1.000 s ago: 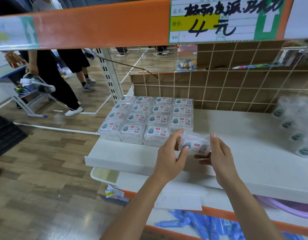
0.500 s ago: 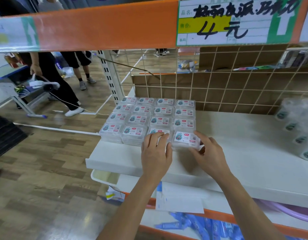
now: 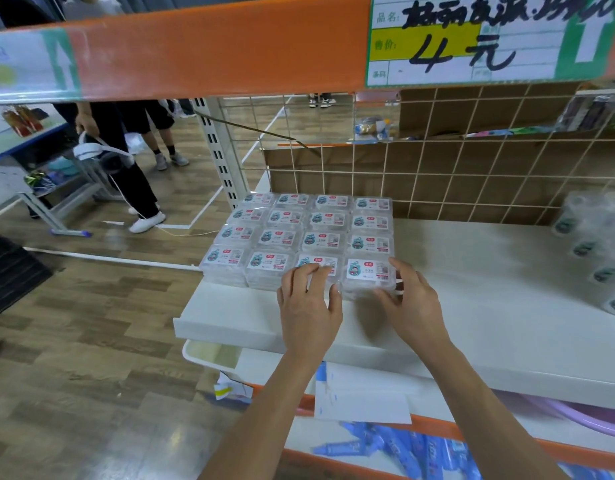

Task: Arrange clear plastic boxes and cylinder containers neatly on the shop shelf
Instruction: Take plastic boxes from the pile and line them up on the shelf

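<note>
- Clear plastic boxes (image 3: 299, 233) with printed labels sit in a tight block, four rows by four, at the left end of a white shelf (image 3: 472, 306). Seen from the head camera, the back row lies close to a wire grid (image 3: 437, 168).
- The left hand (image 3: 309, 306) lies over the front row with its fingers relaxed. The fingertips rest on top of the third box (image 3: 316, 262) and the thumb sits at the seam beside the next one.
- The right hand (image 3: 413, 303) grips the front right box (image 3: 366, 275). Its fingers curl along the box's right side and the thumb presses the front lower edge. The box stands on the shelf, touching its neighbours.
- Cylinder containers (image 3: 593, 251) stand in a blurred cluster at the far right of the same shelf, well apart from the boxes.
- An orange rail (image 3: 212, 46) crosses the top of the view and carries a handwritten price label (image 3: 472, 39).
- Below the shelf edge hangs a white paper sheet (image 3: 361, 393), and blue packets (image 3: 385, 445) lie on the shelf beneath it.
- A person in black trousers (image 3: 126, 174) stands on the wooden floor (image 3: 91, 341) to the left.
</note>
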